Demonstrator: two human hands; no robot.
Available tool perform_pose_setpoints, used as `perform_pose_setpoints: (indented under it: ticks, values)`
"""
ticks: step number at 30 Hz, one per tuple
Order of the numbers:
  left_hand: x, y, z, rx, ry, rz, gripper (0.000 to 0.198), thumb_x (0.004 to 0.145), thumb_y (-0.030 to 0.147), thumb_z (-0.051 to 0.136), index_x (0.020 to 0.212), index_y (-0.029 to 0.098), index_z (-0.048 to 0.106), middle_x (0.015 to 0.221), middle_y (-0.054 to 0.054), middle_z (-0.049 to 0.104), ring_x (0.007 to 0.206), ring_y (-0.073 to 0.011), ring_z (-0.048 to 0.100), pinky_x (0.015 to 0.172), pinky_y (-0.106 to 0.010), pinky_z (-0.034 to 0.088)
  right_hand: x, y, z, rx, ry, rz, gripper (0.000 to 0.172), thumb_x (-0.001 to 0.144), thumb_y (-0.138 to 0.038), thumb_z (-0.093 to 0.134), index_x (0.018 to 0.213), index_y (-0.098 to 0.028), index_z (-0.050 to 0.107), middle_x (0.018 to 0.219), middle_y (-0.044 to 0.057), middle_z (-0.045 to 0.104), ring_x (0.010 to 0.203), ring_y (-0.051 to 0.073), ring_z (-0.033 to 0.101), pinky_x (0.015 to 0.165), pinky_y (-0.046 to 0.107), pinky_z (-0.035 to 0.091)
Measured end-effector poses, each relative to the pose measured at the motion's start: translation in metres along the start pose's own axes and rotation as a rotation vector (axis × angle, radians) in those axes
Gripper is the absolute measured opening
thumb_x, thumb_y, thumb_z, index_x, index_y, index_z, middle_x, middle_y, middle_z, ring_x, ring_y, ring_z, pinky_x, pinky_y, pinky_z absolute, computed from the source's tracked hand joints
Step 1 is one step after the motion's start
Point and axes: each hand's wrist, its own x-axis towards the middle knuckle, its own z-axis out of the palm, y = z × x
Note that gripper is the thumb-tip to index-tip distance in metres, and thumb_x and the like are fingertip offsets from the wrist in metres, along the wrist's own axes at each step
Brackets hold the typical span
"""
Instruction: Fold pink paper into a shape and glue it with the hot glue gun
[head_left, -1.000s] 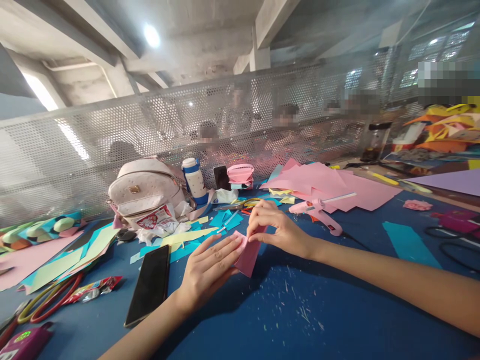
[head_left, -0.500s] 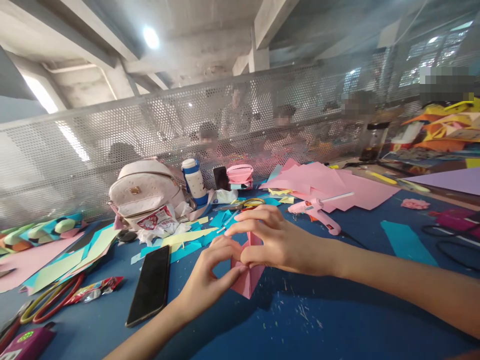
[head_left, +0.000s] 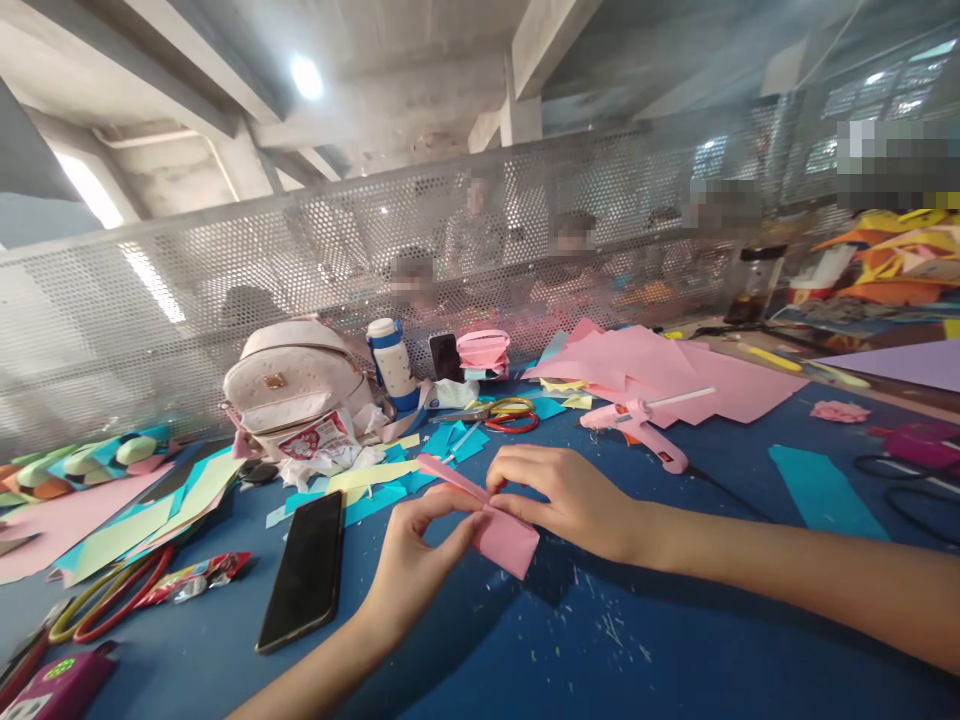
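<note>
Between my hands, above the blue table, is a folded piece of pink paper. A narrow strip of it points up and left, and a wider flat part hangs toward me. My left hand pinches it from the left with thumb and fingers. From the right, my right hand grips it close to the left fingertips, fingers bent inward. The fingers hide the middle of the paper. Just beyond my right hand lies a pink glue gun with its cord trailing right.
A black phone lies left of my left hand. Scissors, blue and yellow scraps, a pale backpack, a bottle and pink sheets stand or lie farther back. A perforated metal screen borders the table, with people behind it.
The pink paper has turned from a pointed, creased shape facing me to a flatter one slanting up-left. My right fingers have curled down onto it from a raised, spread pose.
</note>
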Motion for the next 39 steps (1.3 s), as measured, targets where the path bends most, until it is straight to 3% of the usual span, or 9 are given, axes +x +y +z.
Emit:
perform_pose_setpoints:
  ticks: [6, 11, 16, 18, 20, 25, 31, 34, 39]
  values:
    - [0.000, 0.001, -0.003, 0.122, -0.039, 0.135, 0.021, 0.092, 0.018, 0.054, 0.102, 0.023, 0.071, 0.095, -0.002, 0.073, 0.086, -0.0172, 0.067, 0.079, -0.028, 0.052, -0.007, -0.009, -0.002, 0.116, -0.026, 0.143, 0.022, 0.098, -0.037, 0.046, 0.102, -0.022, 0.062, 0.095, 0.001, 0.068, 0.085, 0.016, 0.062, 0.074, 0.027, 0.044]
    - [0.007, 0.002, -0.010, 0.291, -0.020, 0.285, 0.011, 0.087, 0.016, 0.062, 0.095, 0.022, 0.066, 0.090, -0.002, 0.070, 0.083, -0.0181, 0.064, 0.076, -0.030, 0.047, -0.010, -0.013, 0.002, 0.082, -0.035, 0.164, 0.023, 0.092, -0.035, 0.057, 0.112, -0.024, 0.061, 0.100, 0.001, 0.070, 0.086, 0.018, 0.064, 0.074, 0.028, 0.045]
    - [0.009, 0.002, -0.015, 0.514, 0.153, 0.351, 0.015, 0.081, 0.011, 0.064, 0.090, 0.023, 0.060, 0.093, -0.003, 0.061, 0.091, -0.0221, 0.058, 0.081, -0.037, 0.042, -0.009, -0.016, 0.010, 0.108, -0.032, 0.146, 0.023, 0.092, -0.033, 0.056, 0.112, -0.024, 0.061, 0.107, 0.000, 0.070, 0.093, 0.018, 0.065, 0.078, 0.028, 0.046]
    - [0.010, 0.002, -0.017, 0.599, 0.232, 0.341, 0.025, 0.078, 0.014, 0.068, 0.099, 0.023, 0.058, 0.105, -0.007, 0.059, 0.102, -0.0264, 0.055, 0.087, -0.042, 0.041, -0.008, -0.016, 0.011, 0.105, -0.023, 0.132, 0.023, 0.092, -0.034, 0.056, 0.112, -0.024, 0.062, 0.108, 0.001, 0.070, 0.094, 0.019, 0.065, 0.078, 0.029, 0.047]
    - [0.012, 0.003, -0.020, 0.690, 0.232, 0.377, 0.032, 0.077, 0.017, 0.071, 0.105, 0.025, 0.059, 0.120, -0.010, 0.055, 0.115, -0.0309, 0.050, 0.096, -0.050, 0.036, -0.007, -0.014, 0.012, 0.101, -0.016, 0.125, 0.024, 0.093, -0.035, 0.055, 0.112, -0.024, 0.062, 0.108, 0.001, 0.070, 0.094, 0.019, 0.065, 0.079, 0.029, 0.047]
    - [0.017, 0.009, -0.026, 0.826, 0.134, 0.538, 0.009, 0.081, 0.021, 0.070, 0.076, 0.026, 0.065, 0.120, -0.004, 0.062, 0.116, -0.0293, 0.053, 0.109, -0.058, 0.017, -0.008, -0.009, 0.010, 0.123, -0.031, 0.102, 0.026, 0.092, -0.036, 0.059, 0.115, -0.025, 0.060, 0.111, 0.001, 0.068, 0.097, 0.019, 0.063, 0.084, 0.031, 0.047]
    - [0.014, 0.012, -0.025, 0.771, 0.173, 0.528, 0.011, 0.082, 0.020, 0.068, 0.074, 0.028, 0.067, 0.107, -0.001, 0.068, 0.100, -0.0250, 0.058, 0.101, -0.052, 0.028, -0.018, -0.004, 0.003, 0.182, -0.013, 0.089, 0.040, 0.087, -0.043, 0.064, 0.122, -0.026, 0.055, 0.121, 0.004, 0.061, 0.111, 0.022, 0.057, 0.095, 0.038, 0.046]
    - [0.013, 0.010, -0.022, 0.728, 0.186, 0.487, 0.011, 0.082, 0.019, 0.067, 0.074, 0.027, 0.067, 0.108, -0.002, 0.067, 0.097, -0.0241, 0.057, 0.095, -0.049, 0.032, -0.022, 0.002, 0.006, 0.319, -0.010, 0.171, 0.048, 0.088, -0.043, 0.063, 0.132, -0.030, 0.049, 0.139, 0.006, 0.049, 0.128, 0.023, 0.046, 0.099, 0.040, 0.045]
    - [0.011, 0.005, -0.017, 0.721, 0.169, 0.495, 0.011, 0.083, 0.018, 0.066, 0.076, 0.027, 0.067, 0.110, -0.002, 0.066, 0.099, -0.0245, 0.056, 0.097, -0.050, 0.032, -0.022, 0.020, 0.033, 0.840, -0.089, 0.234, 0.071, 0.084, -0.051, 0.066, 0.145, -0.034, 0.033, 0.155, 0.008, 0.027, 0.140, 0.026, 0.034, 0.103, 0.042, 0.044]
